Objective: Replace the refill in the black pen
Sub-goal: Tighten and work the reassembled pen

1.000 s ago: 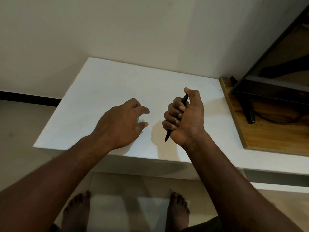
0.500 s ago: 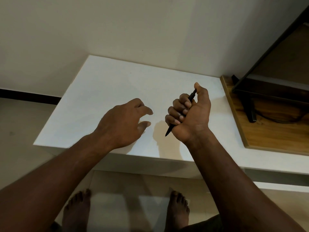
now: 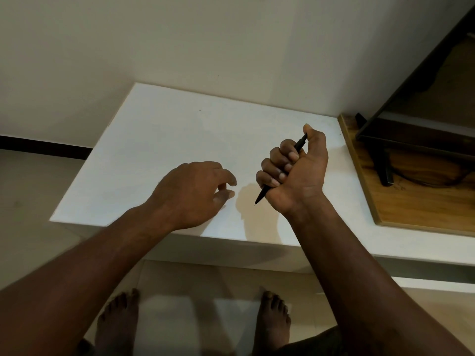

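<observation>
I saw the right hand (image 3: 295, 176) fisted around the black pen (image 3: 300, 143), tip down; the left hand (image 3: 192, 191) hovered loosely curled, empty, over the tabletop (image 3: 154, 137).

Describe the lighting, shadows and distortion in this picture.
Head view: dim, warm, even light, no glare on the white matte tabletop; the right hand gripping the slim black pen casts a soft shadow on the tabletop toward the left hand; the wide lens stretches both forearms at the bottom corners; bare feet lie dim.
</observation>
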